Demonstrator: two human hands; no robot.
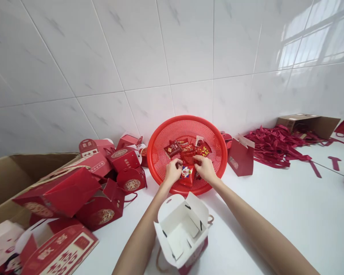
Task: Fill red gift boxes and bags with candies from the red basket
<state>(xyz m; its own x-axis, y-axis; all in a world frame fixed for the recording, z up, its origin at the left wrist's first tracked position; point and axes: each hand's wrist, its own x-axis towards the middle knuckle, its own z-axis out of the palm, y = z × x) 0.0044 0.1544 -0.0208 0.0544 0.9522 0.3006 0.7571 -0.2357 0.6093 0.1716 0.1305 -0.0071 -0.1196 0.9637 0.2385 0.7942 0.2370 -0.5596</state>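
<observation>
Open from above into the red basket (186, 118), shut off behind by the tiled wall (189, 57), blocked at left by piled red boxes (100, 210), obstructed in front by a white-lined box (186, 233), passable over bare bench (286, 214) at right, below ribbons (278, 147).

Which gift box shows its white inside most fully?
The open box between the forearms, on the near side of the red basket; the other boxes show mostly their outsides.

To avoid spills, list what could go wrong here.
The left forearm runs close beside the open, white-lined cardboard box; drawing back might knock it. The small, shiny red packet between the left hand and right hand could slip if the grip is light. The heaped red cardboard boxes rest against one another and may slide.
</observation>
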